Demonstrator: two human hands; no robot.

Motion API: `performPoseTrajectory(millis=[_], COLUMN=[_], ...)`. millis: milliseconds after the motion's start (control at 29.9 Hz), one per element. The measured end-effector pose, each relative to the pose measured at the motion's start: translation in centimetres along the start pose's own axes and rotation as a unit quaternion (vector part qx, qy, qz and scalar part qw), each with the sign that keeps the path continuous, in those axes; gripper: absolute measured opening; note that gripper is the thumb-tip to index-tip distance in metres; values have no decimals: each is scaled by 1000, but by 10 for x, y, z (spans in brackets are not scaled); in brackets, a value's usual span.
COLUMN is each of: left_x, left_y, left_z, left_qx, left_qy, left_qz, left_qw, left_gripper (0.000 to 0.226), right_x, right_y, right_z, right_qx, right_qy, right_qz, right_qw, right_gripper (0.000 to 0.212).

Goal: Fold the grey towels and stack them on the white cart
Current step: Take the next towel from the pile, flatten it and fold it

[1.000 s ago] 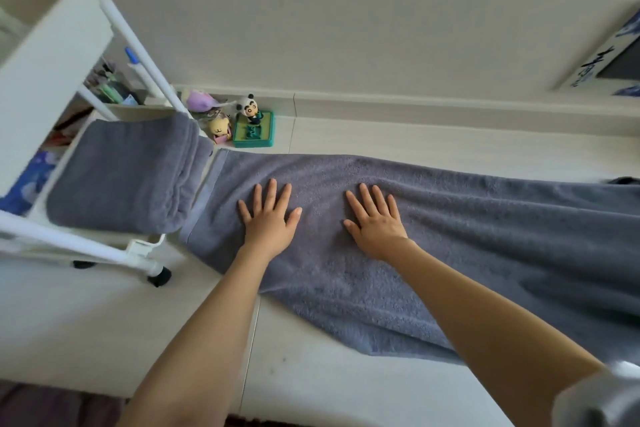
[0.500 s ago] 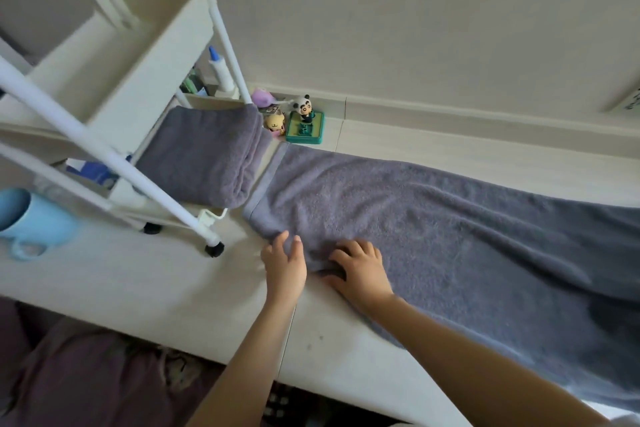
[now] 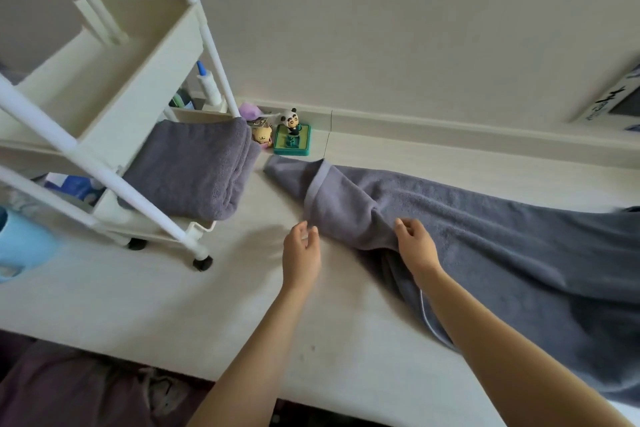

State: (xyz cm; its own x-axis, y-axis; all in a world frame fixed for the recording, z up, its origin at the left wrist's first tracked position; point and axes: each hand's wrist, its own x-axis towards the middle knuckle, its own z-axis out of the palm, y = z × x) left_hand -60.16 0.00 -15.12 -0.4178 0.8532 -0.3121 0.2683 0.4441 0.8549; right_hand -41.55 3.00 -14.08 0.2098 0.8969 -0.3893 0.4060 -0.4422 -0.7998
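Head view, looking down, close over hands.

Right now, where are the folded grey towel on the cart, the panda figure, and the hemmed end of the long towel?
folded grey towel (image 3: 194,168), head view, middle of its top face.
panda figure (image 3: 290,118), head view, on its head.
long towel (image 3: 316,187), head view, on the turned-over hem band.
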Motion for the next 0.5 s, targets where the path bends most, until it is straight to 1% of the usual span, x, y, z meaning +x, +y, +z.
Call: performPoseTrajectory(millis=[67,134,200,234,301,367,401,434,501], left_x=[3,11,24,33,48,57,59,59,54], left_y=[0,3,7,8,7,5,5,4,3], left_z=[5,10,11,12,15,14,15,14,10], left_qx=[12,13,12,30,127,213,227,223,156], left_qy=[1,-1,13,20,30,40,43,48,53], left_qz=[-21,-15,-2,4,1,-26,-34,-40,-38], left_qw=[1000,1000,1000,999,991,976,972,973,986], left_gripper=[42,49,57,60,62,59,55,49,37], right_x=[-5,-8,-10,-11,-12,-13,-14,-14,-15], right_y=[8,14,18,19,20,21,22,21,21], right_z=[-1,-6,-8,-9,-12,-11,-13,-13,-12], right_qx=[-59,-121,-157,-162,-158,-150,-144,-143,-148], right_qy=[-17,-32,-56,-67,-87,-102,-104,-109,-117], right_qz=[-21,-54,-82,-87,-96,-101,-99,-95,-88], right_qw=[998,991,983,981,979,978,979,979,978], right_gripper=[35,37,37,39,40,40,41,42,45])
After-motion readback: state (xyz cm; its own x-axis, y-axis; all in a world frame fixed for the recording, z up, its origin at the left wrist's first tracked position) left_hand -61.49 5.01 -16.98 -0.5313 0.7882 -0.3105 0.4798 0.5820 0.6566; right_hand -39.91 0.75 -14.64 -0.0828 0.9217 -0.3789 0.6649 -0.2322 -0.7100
